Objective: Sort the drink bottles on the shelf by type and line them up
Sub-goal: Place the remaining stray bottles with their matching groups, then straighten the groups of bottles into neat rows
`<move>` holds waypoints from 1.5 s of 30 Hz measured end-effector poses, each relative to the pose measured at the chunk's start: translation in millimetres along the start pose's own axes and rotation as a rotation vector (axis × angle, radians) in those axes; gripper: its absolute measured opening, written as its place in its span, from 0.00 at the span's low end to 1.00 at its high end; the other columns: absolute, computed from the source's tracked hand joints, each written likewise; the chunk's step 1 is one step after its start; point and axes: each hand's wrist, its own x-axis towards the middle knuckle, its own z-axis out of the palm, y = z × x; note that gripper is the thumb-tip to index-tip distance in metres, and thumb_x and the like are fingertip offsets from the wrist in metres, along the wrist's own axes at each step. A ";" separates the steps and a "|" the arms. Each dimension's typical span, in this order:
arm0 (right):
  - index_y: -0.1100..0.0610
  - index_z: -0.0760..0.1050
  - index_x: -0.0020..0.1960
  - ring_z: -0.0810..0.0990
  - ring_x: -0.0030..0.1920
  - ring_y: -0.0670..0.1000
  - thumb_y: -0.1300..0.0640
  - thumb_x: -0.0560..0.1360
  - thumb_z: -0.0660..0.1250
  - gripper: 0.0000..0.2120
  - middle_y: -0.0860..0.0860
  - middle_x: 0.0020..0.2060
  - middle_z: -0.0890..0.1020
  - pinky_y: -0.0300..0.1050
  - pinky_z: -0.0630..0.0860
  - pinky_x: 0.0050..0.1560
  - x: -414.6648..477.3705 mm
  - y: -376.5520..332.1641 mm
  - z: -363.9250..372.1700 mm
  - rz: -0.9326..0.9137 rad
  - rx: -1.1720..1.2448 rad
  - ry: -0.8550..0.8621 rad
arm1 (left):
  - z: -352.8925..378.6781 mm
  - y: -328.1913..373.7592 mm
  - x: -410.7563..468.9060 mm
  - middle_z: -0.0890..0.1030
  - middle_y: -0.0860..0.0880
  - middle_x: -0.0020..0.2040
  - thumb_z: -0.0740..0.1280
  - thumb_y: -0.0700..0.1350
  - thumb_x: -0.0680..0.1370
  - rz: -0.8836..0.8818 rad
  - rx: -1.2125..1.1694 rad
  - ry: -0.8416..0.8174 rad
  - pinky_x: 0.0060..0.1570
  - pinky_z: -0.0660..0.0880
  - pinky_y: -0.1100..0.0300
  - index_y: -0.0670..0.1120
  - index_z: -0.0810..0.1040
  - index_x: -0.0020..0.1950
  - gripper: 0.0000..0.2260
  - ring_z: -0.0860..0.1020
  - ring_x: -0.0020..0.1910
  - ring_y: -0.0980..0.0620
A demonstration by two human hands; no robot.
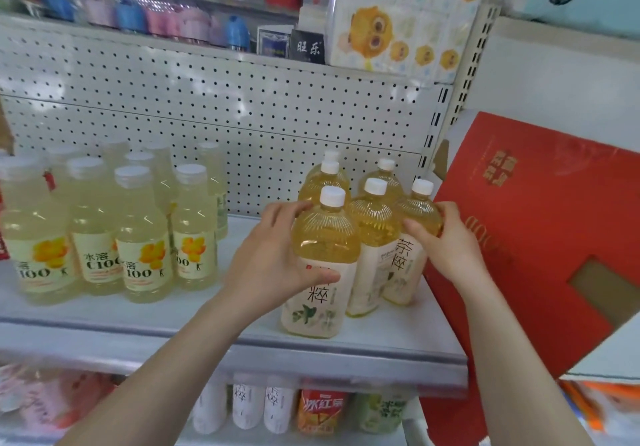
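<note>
Seemingly the sorting is well advanced: on the shelf [242,310] the two kinds already stand apart, with the pale lemon drink bottles [138,238] bunched at the left and the amber tea bottles [375,224] gathered at the right, a bare stretch of shelf between them. What appears left is the lining up, since neither group forms neat rows; the lemon bottles sit in a loose cluster, and the tea bottles step back unevenly toward the pegboard [242,116]. The left hand [277,255] has its grip wrapped round the front tea bottle [325,234], thumb across the label and fingers over the shoulder. The right hand [446,238] grips the rightmost tea bottle [420,210] at its shoulder, just beside the leaning red carton [540,238]. Both held bottles stand upright near the shelf's front right, and whether their bases rest on it or are lifted cannot be told. The tea bottles are clear plastic with ribbed domed shoulders, white screw caps and cream labels bearing dark characters and green sprigs; they look full and likely slick to handle.
</note>
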 end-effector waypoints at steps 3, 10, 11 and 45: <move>0.52 0.67 0.72 0.77 0.59 0.53 0.41 0.76 0.70 0.29 0.49 0.61 0.78 0.50 0.73 0.57 5.4 2.8 -9.7 0.020 0.026 -0.055 | -7.1 -1.6 4.2 0.67 0.61 0.63 0.66 0.75 0.62 -0.014 -0.089 -0.044 0.50 0.72 0.61 0.60 0.63 0.70 0.39 0.73 0.54 0.62; 0.49 0.67 0.75 0.75 0.67 0.55 0.37 0.79 0.63 0.29 0.52 0.70 0.75 0.55 0.74 0.64 50.4 -44.7 -37.8 -0.119 0.026 0.054 | -38.6 1.4 88.5 0.75 0.54 0.63 0.54 0.61 0.81 0.041 -0.206 0.121 0.52 0.70 0.62 0.52 0.70 0.71 0.22 0.74 0.56 0.58; 0.49 0.67 0.76 0.75 0.67 0.55 0.38 0.79 0.63 0.29 0.52 0.70 0.75 0.52 0.73 0.61 64.5 -55.6 -38.8 -0.134 -0.031 0.019 | -39.4 2.5 108.8 0.75 0.54 0.64 0.58 0.59 0.81 0.024 -0.175 0.090 0.52 0.69 0.61 0.53 0.70 0.72 0.21 0.74 0.57 0.57; 0.49 0.74 0.54 0.75 0.40 0.44 0.41 0.78 0.67 0.13 0.45 0.42 0.78 0.42 0.69 0.36 73.7 -53.3 -11.5 -0.148 -0.181 -0.277 | -2.4 -8.0 155.2 0.78 0.55 0.64 0.65 0.61 0.77 -0.102 0.037 -0.277 0.58 0.74 0.51 0.57 0.74 0.68 0.21 0.77 0.59 0.51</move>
